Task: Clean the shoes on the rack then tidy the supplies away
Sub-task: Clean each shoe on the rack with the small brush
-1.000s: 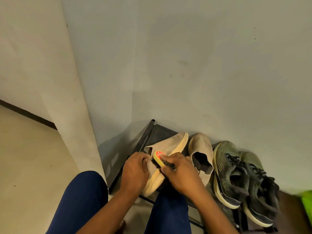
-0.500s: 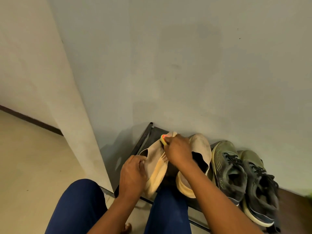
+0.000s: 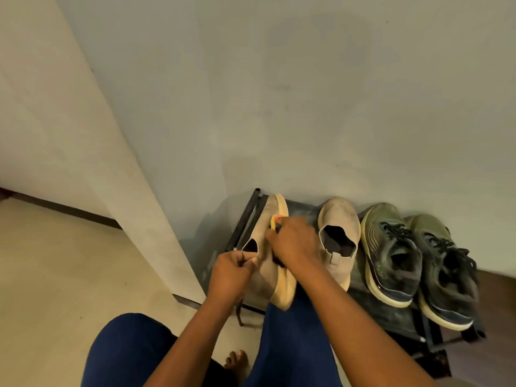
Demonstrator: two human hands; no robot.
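**Brush on tilted beige shoe, left end of rack**

Since half a second back: beige slip-on (image 3: 266,247) now lies more lengthwise, toe far toward the wall, pale sole edge up and facing right; right hand (image 3: 293,244) sits at about the same spot on the shoe; second beige shoe (image 3: 339,238) now fully uncovered, a gap between it and the first.

Left hand (image 3: 230,272) curled, pinching the slip-on's heel collar at the near left; right hand curled round a small brush (image 3: 275,220), whose yellow-orange tip pokes out past the fingers against the sole edge near the toe; bristles hidden, cannot tell contact.

Slip-on rests on its side at the left end of the black rack (image 3: 245,219), heel overhanging the near edge above a navy-clad knee (image 3: 287,344); second beige shoe upright just right of it; pair of olive sneakers (image 3: 413,261) further right on the same shelf, touching each other; grey wall (image 3: 279,93) behind the rack; beige floor (image 3: 69,275) left.
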